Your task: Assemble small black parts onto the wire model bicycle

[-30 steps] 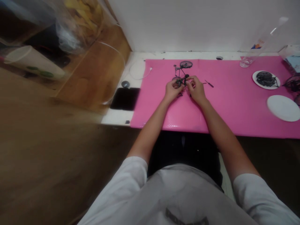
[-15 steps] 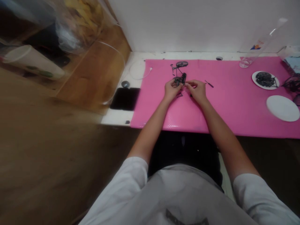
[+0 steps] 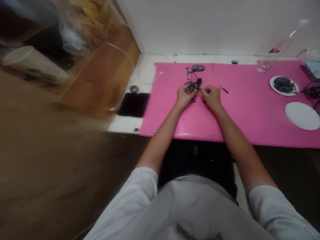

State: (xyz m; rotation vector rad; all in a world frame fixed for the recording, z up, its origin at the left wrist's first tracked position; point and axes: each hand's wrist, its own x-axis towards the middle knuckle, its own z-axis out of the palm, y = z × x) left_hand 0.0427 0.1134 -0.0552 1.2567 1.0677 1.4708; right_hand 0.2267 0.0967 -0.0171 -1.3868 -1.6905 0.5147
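Observation:
A small black model bicycle point(image 3: 195, 77) is held above the pink mat point(image 3: 250, 113), one wheel pointing toward the wall. My left hand point(image 3: 184, 96) grips its near end between thumb and fingers. Close by on the right, my right hand point(image 3: 211, 96) has its fingertips pinched beside the bicycle; whatever they hold is too small to make out. Small dark parts lie on the mat below and between the hands. A thin black screwdriver point(image 3: 225, 90) rests to the right of my right hand.
On the right are a white plate point(image 3: 272, 87) of black parts, a bare white plate point(image 3: 302, 116), more black parts point(image 3: 312, 90) and a clear bottle point(image 3: 271, 55). On the left lie a black phone-like object point(image 3: 133, 105), a round grey object point(image 3: 134, 89) and a white cable point(image 3: 152, 82).
The model bicycle has shifted slightly right and turned a little in my left hand. My right hand's fingers have drawn closer together and slightly away from the bicycle.

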